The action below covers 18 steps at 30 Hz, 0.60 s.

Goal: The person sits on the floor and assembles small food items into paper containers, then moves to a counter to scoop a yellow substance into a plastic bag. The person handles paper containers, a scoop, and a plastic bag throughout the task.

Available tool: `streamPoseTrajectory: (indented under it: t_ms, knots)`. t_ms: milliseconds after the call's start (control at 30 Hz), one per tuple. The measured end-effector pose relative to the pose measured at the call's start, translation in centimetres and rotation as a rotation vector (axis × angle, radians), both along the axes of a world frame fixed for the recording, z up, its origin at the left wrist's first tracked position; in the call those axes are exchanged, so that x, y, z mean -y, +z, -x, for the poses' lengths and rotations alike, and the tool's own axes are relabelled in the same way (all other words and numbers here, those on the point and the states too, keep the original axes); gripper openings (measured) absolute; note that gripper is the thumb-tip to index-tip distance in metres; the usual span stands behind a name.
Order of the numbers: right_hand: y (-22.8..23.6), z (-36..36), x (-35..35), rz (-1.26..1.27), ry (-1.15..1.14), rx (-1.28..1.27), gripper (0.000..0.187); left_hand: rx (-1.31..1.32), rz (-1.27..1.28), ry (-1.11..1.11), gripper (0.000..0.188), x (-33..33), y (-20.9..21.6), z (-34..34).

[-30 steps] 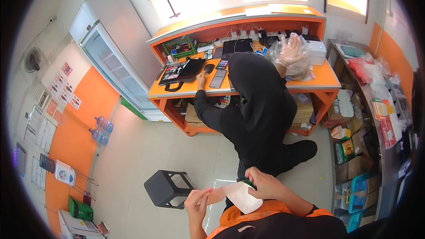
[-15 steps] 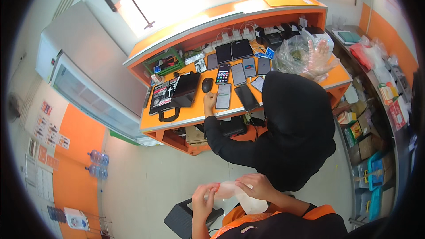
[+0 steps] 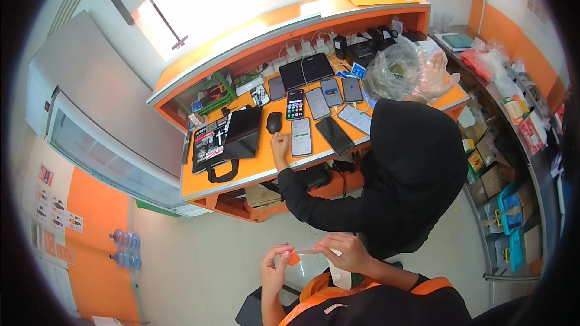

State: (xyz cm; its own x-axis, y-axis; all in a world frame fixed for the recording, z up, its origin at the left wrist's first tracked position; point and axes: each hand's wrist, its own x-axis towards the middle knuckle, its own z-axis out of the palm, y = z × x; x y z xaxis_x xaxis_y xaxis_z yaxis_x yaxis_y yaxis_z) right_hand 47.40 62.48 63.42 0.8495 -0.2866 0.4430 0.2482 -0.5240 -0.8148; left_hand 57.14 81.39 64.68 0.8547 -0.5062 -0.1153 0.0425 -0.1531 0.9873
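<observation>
Low in the view, both my hands are raised before my lap. My left hand (image 3: pixel 275 267) pinches an orange piece (image 3: pixel 294 258) at the end of a thin whitish strip (image 3: pixel 310 251). The strip runs across to my right hand (image 3: pixel 345 251), whose fingers are closed on its other end. Under my right hand hangs a white, sheet-like thing (image 3: pixel 342 277) with some green beside it. Whether it joins the strip I cannot tell. An orange-edged black garment covers my lap.
A person in black (image 3: pixel 417 157) sits ahead at an orange desk (image 3: pixel 254 172), one hand beside a phone (image 3: pixel 301 137), the other in clear plastic. Several phones, a mouse (image 3: pixel 274 122) and a black bag (image 3: pixel 244 133) lie there. A fridge (image 3: pixel 109 84) stands left, loaded shelves (image 3: pixel 513 139) right.
The whitish sheet, spread wide between my hands before, now shows as a narrow strip. More orange shows at my left fingers. The view has shifted slightly; the seated person's hand stays by the phone.
</observation>
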Motion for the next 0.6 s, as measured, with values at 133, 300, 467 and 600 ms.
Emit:
streamPoseTrajectory:
  t_ms: [133, 300, 467, 600]
  knots:
    - [0.6, -0.2, -0.1, 0.051, 0.01, 0.039, 0.006, -0.196, -0.01, -0.257, 0.027, -1.1, 0.1, -1.0]
    - [1.0, -0.2, 0.1, 0.071, 0.023, 0.012, 0.005, -0.002, -0.071, -0.3, 0.02, -0.7, 0.0, -1.3]
    - [0.7, -0.4, 0.4, -0.017, 0.02, 0.073, 0.005, 0.335, -0.177, -0.161, 0.008, 0.1, -0.8, -1.0]
    - [2.0, -0.2, 1.3, 0.013, 0.024, 0.048, 0.004, 0.676, -0.179, -0.22, 0.007, 1.1, 1.1, -1.4]
